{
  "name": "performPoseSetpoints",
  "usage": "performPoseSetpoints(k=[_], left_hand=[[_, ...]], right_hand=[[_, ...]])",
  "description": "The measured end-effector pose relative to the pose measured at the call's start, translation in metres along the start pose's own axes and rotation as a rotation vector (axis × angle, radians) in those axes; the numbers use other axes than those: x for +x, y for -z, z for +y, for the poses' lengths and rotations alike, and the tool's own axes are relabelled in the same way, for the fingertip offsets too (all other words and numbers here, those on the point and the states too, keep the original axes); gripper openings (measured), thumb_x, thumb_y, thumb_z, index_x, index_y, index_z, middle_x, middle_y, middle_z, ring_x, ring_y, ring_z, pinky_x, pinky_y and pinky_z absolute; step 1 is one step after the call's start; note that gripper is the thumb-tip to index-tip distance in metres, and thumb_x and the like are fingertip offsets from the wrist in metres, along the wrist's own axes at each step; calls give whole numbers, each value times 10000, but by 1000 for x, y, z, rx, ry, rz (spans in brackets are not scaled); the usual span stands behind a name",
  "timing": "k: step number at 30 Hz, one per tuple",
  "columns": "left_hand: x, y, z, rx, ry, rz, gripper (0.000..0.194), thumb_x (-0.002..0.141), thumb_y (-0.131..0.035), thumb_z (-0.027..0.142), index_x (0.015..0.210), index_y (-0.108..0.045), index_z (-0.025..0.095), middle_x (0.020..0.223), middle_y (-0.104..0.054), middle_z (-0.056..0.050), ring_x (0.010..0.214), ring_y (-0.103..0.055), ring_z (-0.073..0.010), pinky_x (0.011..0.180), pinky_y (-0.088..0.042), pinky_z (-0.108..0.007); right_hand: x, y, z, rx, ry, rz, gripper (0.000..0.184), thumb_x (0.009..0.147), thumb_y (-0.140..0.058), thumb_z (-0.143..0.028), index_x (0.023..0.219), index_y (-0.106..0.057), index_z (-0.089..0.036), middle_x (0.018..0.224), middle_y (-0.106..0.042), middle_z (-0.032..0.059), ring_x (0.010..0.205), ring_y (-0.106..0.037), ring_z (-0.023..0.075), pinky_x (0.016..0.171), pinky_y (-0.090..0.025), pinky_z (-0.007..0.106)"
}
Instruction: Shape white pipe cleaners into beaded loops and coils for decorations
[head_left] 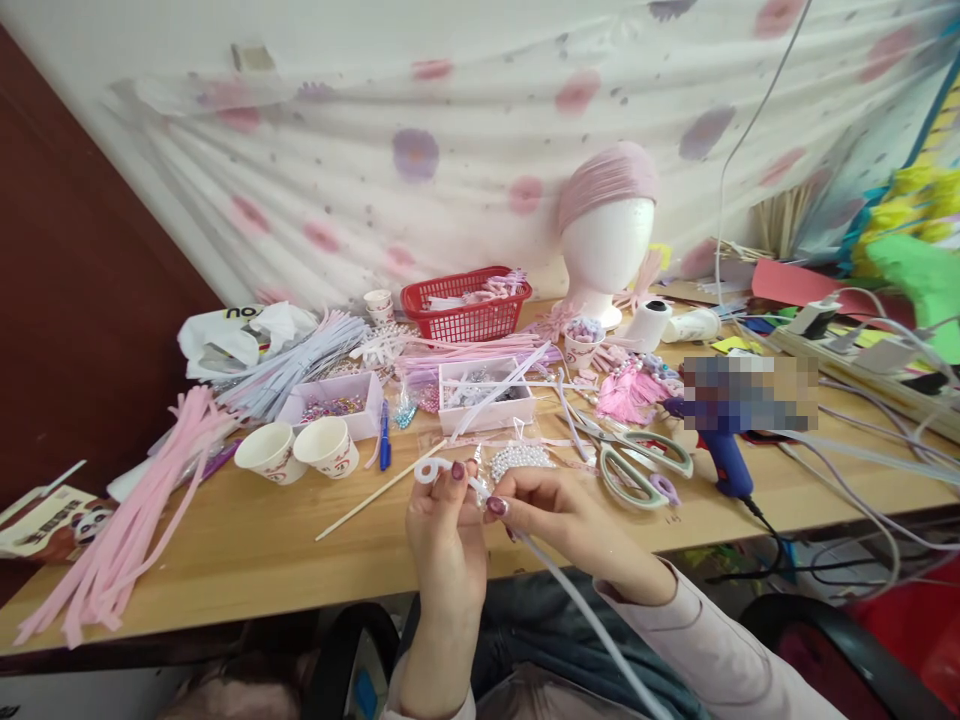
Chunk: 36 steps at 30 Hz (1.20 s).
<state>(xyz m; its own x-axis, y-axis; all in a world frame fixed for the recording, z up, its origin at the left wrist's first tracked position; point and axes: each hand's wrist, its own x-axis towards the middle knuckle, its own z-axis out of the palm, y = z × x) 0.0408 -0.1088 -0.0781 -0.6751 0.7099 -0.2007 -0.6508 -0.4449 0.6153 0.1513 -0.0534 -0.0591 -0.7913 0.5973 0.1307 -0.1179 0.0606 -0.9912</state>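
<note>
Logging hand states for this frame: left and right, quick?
Left hand: fingers closed on the looped end of the white strip.
Right hand: fingers closed on the same strip.

Pale pink sleeves, maroon nails

The basket is red, the pen blue

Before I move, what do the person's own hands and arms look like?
Both hands, left and right, are bare, with glossy dark reddish-purple polish on the visible nails. The right arm wears a pale pinkish-lilac long sleeve that ends near the wrist. Only a similar pale cuff shows on the left arm, at the frame's bottom edge.
</note>
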Motion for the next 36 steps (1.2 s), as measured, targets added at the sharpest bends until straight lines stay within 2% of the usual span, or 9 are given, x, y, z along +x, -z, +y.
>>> performPoseSetpoints(k=[4, 7, 10, 14, 20, 24, 30, 33, 36], left_hand=[[4, 3, 3, 107, -111, -64, 284, 554, -911, 316, 689, -711, 167, 649, -703, 15, 663, -657, -107, 701, -505, -223], [10, 4, 6, 122, -178, -17, 253, 543, -905, 289, 634, -705, 165, 629, -702, 17, 630, -646, -101, 690, -496, -222], [19, 3, 13, 123, -230, 50, 237, 516, -896, 259, 642, -716, 169, 606, -688, 31, 598, -631, -94, 688, -494, -228], [28, 2, 20, 185, -244, 28, 172, 564, -861, 219, 626, -711, 163, 605, -681, 24, 607, -628, -96, 704, -496, -235], [36, -1, 17, 151, -83, -8, 192, 523, -879, 189, 606, -709, 157, 590, -665, 31, 585, -614, -73, 665, -491, -196], [34, -4, 10, 161, 15, -89, 294, 487, -921, 267, 673, -732, 141, 652, -683, 9, 621, -620, -79, 668, -502, -198], [17, -8, 6, 321, 221, -335, 360, 649, -836, 461, 754, -707, 142, 555, -530, 45, 490, -501, -65, 502, -422, -198], [14, -7, 12, 521, 212, -508, 345, 745, -758, 477, 740, -674, 142, 573, -461, 56, 426, -338, -29, 412, -251, -178], [11, -5, 19, 791, 189, -688, 345, 846, -645, 477, 735, -655, 151, 633, -498, 24, 470, -335, -50, 433, -223, -197]], right_hand=[[-1, 2, 0, -166, 77, 76, 308, 879, -630, -378, 673, -559, -160, 604, -491, -30, 553, -422, 99, 519, -333, 215], [-6, 2, -3, -573, 359, 86, 229, 916, -547, -193, 690, -549, -160, 632, -505, -17, 590, -449, 111, 559, -347, 228], [-12, 0, -2, -940, 610, 32, 261, 948, -474, -110, 701, -544, -155, 667, -533, 7, 633, -440, 131, 612, -355, 259], [-17, 0, 3, -1077, 670, 22, 308, 992, -422, -115, 712, -549, -150, 682, -546, 26, 635, -417, 149, 612, -353, 274], [-19, 5, 3, -1300, 762, 22, 384, 997, -334, -59, 728, -597, -136, 677, -568, 53, 640, -430, 175, 607, -352, 285], [-20, 7, 9, -1283, 675, 67, 355, 1009, -395, -122, 719, -597, -150, 650, -569, 33, 621, -467, 165, 590, -344, 284], [-19, 14, 12, -1038, 502, 149, 348, 998, -499, -307, 683, -566, -172, 611, -545, 9, 575, -496, 142, 555, -329, 274], [-16, 22, -1, -808, 322, 300, 299, 1002, -481, -343, 762, -557, -181, 612, -520, -13, 545, -470, 123, 517, -317, 251], [-9, 27, -10, -496, 182, 285, 244, 994, -492, -400, 890, -555, -188, 679, -567, -12, 571, -511, 117, 510, -368, 221]])
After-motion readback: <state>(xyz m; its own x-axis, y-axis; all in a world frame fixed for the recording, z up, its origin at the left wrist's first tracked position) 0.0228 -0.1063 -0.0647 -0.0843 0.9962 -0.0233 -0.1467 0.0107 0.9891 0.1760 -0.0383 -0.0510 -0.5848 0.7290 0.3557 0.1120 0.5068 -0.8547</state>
